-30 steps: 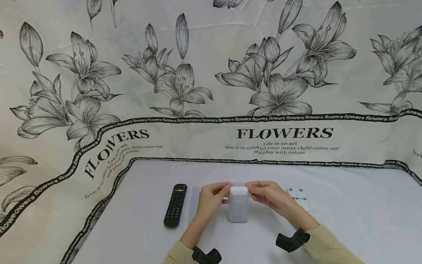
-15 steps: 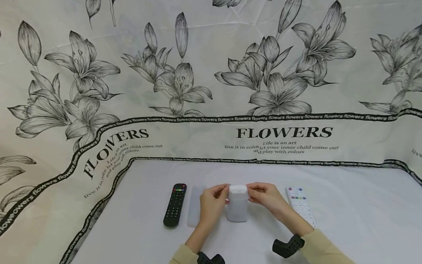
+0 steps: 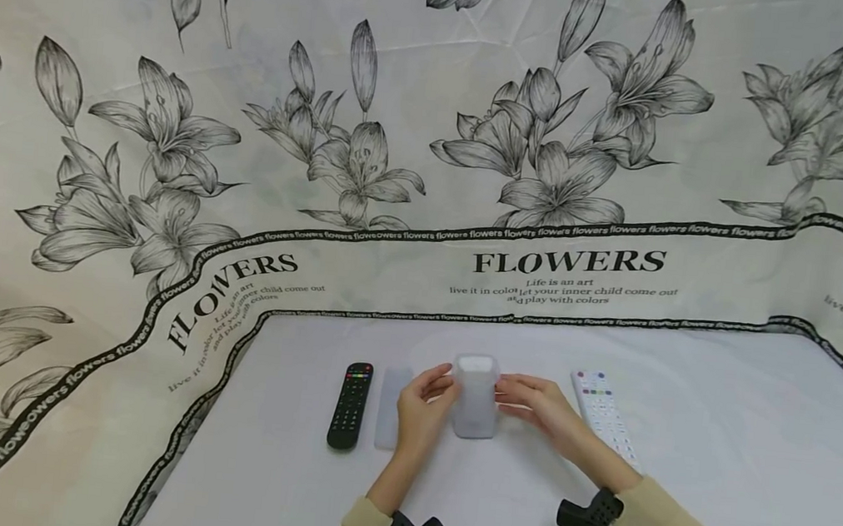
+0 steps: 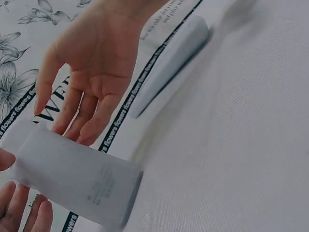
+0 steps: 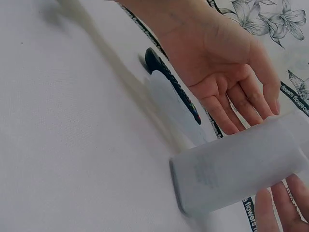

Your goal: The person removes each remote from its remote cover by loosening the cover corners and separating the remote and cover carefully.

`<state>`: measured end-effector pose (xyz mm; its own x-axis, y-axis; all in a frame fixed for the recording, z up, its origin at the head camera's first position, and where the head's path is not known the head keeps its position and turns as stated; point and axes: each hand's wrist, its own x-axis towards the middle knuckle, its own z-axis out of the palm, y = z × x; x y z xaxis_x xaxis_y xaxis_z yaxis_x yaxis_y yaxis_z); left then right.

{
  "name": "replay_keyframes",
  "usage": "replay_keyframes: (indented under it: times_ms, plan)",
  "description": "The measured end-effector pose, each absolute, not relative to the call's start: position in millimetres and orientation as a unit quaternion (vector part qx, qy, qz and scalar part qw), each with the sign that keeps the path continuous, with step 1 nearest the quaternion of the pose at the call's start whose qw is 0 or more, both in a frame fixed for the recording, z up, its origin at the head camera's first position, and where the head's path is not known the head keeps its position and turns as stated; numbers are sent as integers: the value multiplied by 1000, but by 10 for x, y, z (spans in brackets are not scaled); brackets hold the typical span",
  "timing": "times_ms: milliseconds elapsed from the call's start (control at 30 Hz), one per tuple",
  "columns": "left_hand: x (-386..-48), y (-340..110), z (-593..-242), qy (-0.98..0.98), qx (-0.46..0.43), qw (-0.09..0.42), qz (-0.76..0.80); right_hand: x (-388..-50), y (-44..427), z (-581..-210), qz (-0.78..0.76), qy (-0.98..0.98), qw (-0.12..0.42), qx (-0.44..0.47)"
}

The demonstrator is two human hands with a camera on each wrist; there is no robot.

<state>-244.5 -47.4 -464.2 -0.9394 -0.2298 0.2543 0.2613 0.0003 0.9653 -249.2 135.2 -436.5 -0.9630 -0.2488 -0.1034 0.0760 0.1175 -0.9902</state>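
1. A pale, translucent-rimmed box (image 3: 475, 410) is standing upright on the white cloth (image 3: 513, 505), between my two hands; faint printing is showing on one face.
2. My left hand (image 3: 424, 407) is touching its upper left edge with bent thumb and fingers; I cannot tell whether they are pinching it.
3. My right hand (image 3: 547, 412) is resting loosely spread, fairly straight fingers against its right side.
4. A black remote (image 3: 350, 405) is lying leftward, beside a flat pale panel (image 3: 388, 410); a white remote (image 3: 607, 417) is lying partly behind my right hand.
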Motion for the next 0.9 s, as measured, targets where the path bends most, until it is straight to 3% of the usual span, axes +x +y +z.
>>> replay_keyframes:
  times_ms: [333, 900]
  plan:
    - [-2438, -426, -4615, -675, 21, 151, -722, -2460, 1272, -4358, -634, 770, 46, -54]
    - [-2497, -438, -4623, -664, 60, 75, -742, -2535, 1311, -4324, -620, 779, 83, -43]
